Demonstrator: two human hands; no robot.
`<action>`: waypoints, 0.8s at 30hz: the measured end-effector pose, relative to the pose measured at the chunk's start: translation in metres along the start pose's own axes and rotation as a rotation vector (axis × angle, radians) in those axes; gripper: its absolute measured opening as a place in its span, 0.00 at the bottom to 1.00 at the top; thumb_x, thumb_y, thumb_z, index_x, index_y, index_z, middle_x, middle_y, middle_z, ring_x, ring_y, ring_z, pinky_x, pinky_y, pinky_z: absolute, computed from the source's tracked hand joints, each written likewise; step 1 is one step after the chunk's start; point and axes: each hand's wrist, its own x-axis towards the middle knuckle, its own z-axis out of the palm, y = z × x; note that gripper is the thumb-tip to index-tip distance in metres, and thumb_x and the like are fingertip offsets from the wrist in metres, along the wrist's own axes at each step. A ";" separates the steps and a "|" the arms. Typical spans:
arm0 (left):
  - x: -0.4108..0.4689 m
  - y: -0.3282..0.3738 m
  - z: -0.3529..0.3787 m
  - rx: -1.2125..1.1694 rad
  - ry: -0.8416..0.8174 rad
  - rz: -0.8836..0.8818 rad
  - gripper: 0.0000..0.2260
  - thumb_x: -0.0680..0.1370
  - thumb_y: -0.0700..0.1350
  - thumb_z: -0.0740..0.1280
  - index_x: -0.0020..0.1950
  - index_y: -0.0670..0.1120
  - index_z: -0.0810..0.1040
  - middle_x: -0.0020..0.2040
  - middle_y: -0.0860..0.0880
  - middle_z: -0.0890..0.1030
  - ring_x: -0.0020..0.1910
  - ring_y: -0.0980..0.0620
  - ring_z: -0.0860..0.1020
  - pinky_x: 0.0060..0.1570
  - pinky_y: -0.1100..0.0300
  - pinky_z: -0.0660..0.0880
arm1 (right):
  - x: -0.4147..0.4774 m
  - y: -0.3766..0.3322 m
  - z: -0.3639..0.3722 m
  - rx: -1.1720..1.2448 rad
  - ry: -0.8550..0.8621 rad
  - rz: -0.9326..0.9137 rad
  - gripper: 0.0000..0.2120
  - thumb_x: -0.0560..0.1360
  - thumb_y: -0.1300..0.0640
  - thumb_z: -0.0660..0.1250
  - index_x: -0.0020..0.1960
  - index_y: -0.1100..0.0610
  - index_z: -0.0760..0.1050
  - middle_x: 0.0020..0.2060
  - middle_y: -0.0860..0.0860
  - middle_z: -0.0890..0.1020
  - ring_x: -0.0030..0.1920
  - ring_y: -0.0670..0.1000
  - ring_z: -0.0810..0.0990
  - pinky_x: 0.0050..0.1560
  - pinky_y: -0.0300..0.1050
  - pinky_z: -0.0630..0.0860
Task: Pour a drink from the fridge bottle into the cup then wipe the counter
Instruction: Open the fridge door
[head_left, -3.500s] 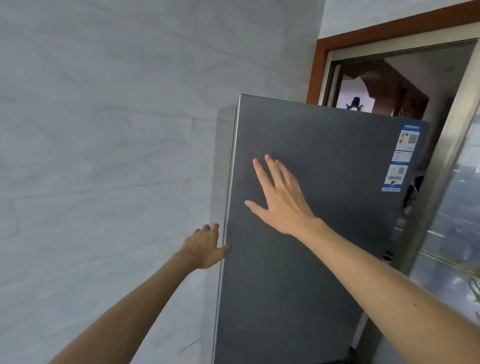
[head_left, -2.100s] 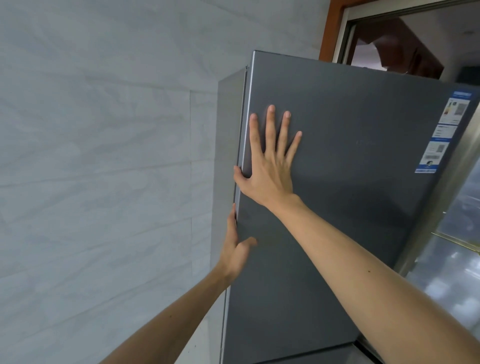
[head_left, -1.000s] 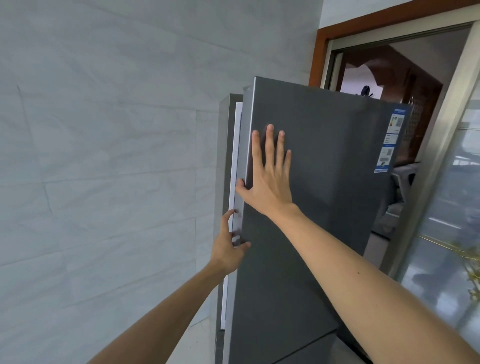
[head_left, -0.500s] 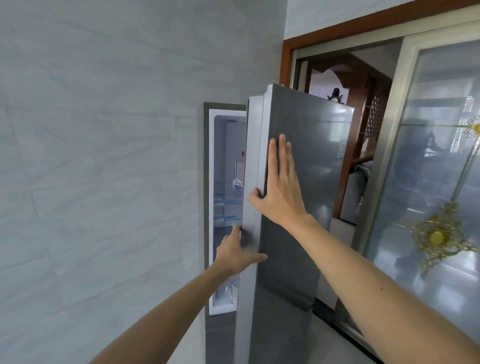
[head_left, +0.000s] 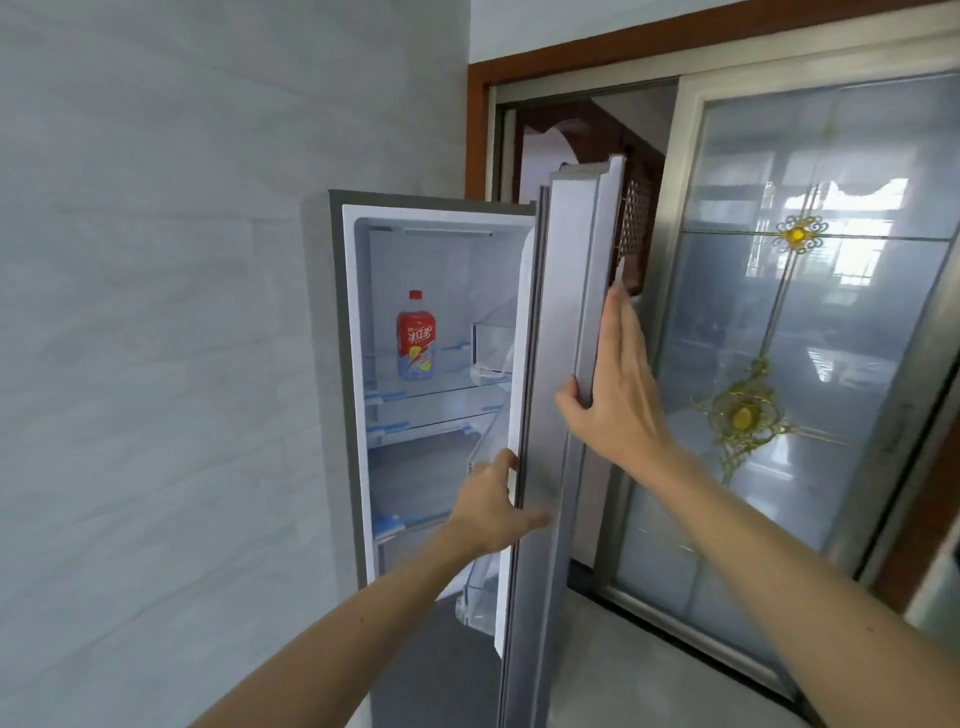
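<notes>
The grey fridge's upper door (head_left: 561, 364) stands open, seen edge-on. Inside, a bottle (head_left: 415, 338) with a red cap and a red and blue label stands upright on a glass shelf (head_left: 441, 387) at the left. My left hand (head_left: 493, 506) grips the door's inner edge, fingers hooked behind it and thumb on the front. My right hand (head_left: 618, 384) lies flat on the door's outer face with straight fingers, its thumb on the door's edge. No cup is in view.
A grey tiled wall (head_left: 156, 364) fills the left. Right of the fridge stands a sliding glass door (head_left: 779, 364) with gold ornaments in a brown wooden frame (head_left: 475, 130). Clear door bins (head_left: 480, 597) hang inside the fridge door. Lower glass shelves hold nothing.
The fridge door has swung from a narrow gap to wide open, and the bottle has come into sight. Both hands have stayed on the door and moved right with it.
</notes>
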 end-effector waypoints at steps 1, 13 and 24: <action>0.000 0.003 0.003 0.008 -0.006 0.028 0.29 0.70 0.55 0.77 0.66 0.49 0.70 0.60 0.46 0.73 0.54 0.48 0.76 0.55 0.54 0.77 | -0.004 0.003 -0.005 -0.048 0.023 0.013 0.47 0.73 0.54 0.69 0.80 0.63 0.42 0.80 0.61 0.48 0.79 0.57 0.51 0.75 0.47 0.49; 0.007 0.051 0.062 -0.134 -0.232 0.230 0.23 0.72 0.50 0.74 0.60 0.45 0.68 0.57 0.46 0.74 0.55 0.47 0.76 0.56 0.52 0.77 | -0.040 0.029 -0.065 -0.626 -0.127 0.014 0.45 0.66 0.58 0.73 0.79 0.58 0.57 0.78 0.65 0.57 0.77 0.66 0.55 0.72 0.70 0.60; 0.023 0.100 0.110 -0.138 -0.315 0.404 0.45 0.78 0.54 0.69 0.82 0.45 0.41 0.82 0.44 0.53 0.80 0.43 0.56 0.77 0.49 0.58 | -0.054 0.099 -0.115 -0.729 -0.327 0.205 0.45 0.76 0.48 0.67 0.82 0.50 0.42 0.80 0.59 0.40 0.80 0.60 0.41 0.77 0.67 0.48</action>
